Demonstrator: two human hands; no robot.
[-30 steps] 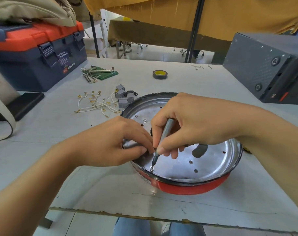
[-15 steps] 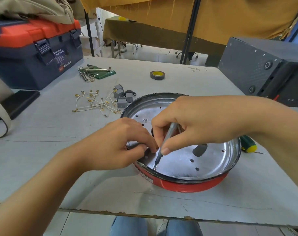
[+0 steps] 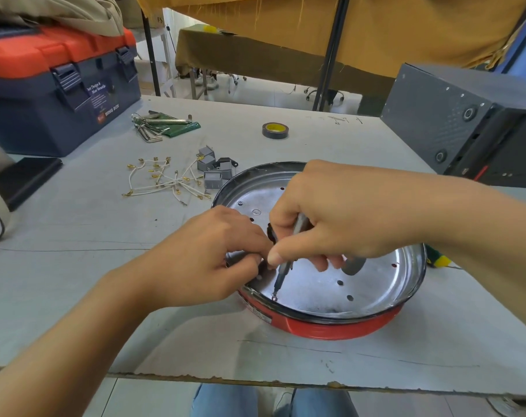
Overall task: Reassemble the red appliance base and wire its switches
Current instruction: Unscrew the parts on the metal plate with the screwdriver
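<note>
Red on its outer wall and shiny metal inside, the appliance base [image 3: 322, 328] sits on the grey counter [image 3: 75, 266] directly under both hands. The right hand [image 3: 340, 215] has its fingers curled round a slim grey screwdriver [image 3: 283, 273], thumb and forefinger pinching the shaft low down; the tip stands on a small screw [image 3: 274, 298] at the near inner edge of the metal plate, just below the hand. The upper part of the tool is hidden inside the fist. The left hand [image 3: 213, 254] meets the right at the fingertips, its fingers bent over the base's left rim and closed on something small and dark; what that piece is cannot be made out, since both hands cover it.

Beyond the left hand, well apart from it, lies a tangle of white wires [image 3: 165, 183] with brass terminals, and just beside them a cluster of grey switches [image 3: 213, 170] near the base's far rim. Farther off are a roll of tape [image 3: 275, 130], a set of hex keys [image 3: 156, 124] on a green pouch, and a blue toolbox [image 3: 60, 94] with an orange lid. Behind the right wrist a green and yellow handle [image 3: 437, 260] peeks out, mostly hidden. A dark grey case [image 3: 454, 127] stands beyond the right forearm, cut off by the frame edge.
</note>
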